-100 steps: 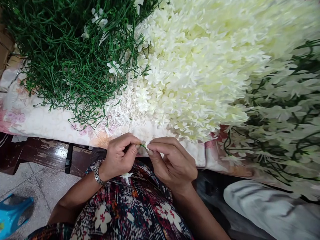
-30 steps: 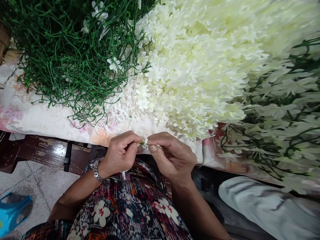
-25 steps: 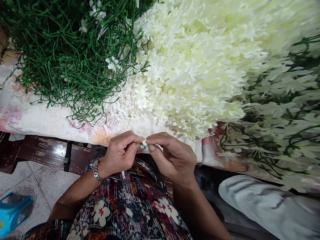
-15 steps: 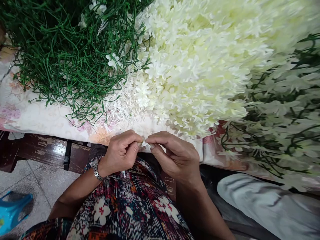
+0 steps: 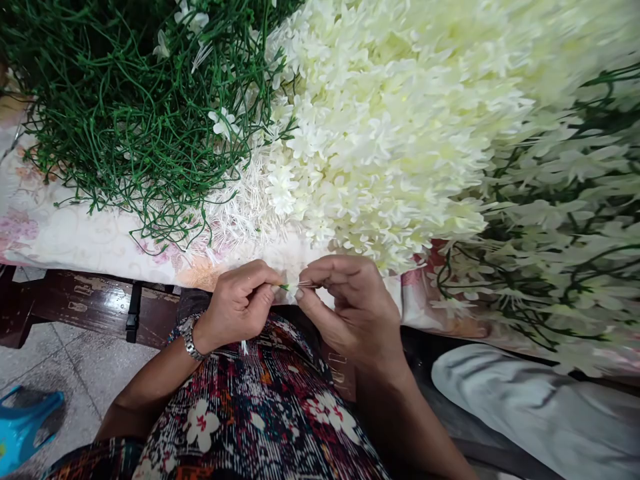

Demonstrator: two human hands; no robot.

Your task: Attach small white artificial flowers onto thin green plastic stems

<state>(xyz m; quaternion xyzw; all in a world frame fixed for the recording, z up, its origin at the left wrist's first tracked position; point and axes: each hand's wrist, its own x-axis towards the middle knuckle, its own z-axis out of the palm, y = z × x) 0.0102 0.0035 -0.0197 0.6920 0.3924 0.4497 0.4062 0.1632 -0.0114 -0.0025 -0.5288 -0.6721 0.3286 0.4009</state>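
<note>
My left hand (image 5: pixel 245 303) pinches a thin green stem whose tip shows between thumb and forefinger. A small white flower (image 5: pixel 291 292) sits on that stem, between my two hands. Thin white strands stick out of the flower to the right, and my right hand (image 5: pixel 353 310) has its thumb and forefinger closed on them. Beyond my hands lie a heap of green stems (image 5: pixel 145 120) on the left, a pile of white strands (image 5: pixel 245 200) and a large mound of pale yellow-white flowers (image 5: pixel 385 147).
Finished-looking green stems with white flowers (image 5: pixel 575 267) spread at the right. A floral cloth (image 5: pixel 90 233) covers the table's near edge. Another person's grey-clad leg (image 5: pixel 520 393) is at the lower right. A blue stool (image 5: pixel 27 423) stands at the lower left.
My right fingers have shifted slightly up and lifted off the flower, so the green stem tip and the white strands now show between my hands. My left hand has hardly moved.
</note>
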